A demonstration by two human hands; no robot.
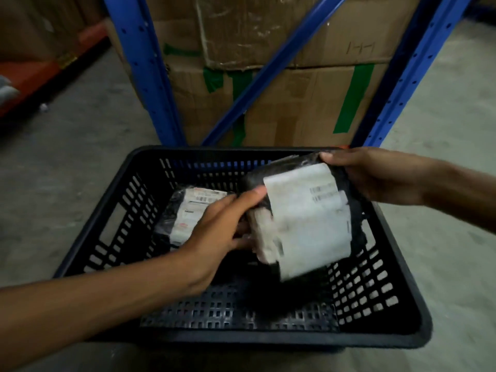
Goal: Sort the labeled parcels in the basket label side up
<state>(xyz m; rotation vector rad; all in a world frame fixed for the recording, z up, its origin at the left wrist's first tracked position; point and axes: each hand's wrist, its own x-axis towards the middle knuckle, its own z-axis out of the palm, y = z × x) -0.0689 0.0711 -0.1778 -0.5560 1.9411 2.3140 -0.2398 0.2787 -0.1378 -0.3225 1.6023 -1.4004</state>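
A black parcel [306,210] with a large white label facing up is held tilted above the centre-right of the black basket [397,336]. The left hand [222,232], arm reaching in from the lower left, grips its left edge, thumb on top, fingers curled beneath. The right hand [375,178], entering from the right, pinches the upper right corner. A second labeled parcel [185,213] lies label up at the basket's left. Behind stand a blue rack [145,71] and cardboard boxes [295,98].

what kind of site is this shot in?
Likely a warehouse or parcel storeroom: blue steel racking holding stacked, taped cardboard cartons, a bare concrete floor, and a black plastic basket of labeled parcels being handled by both hands.
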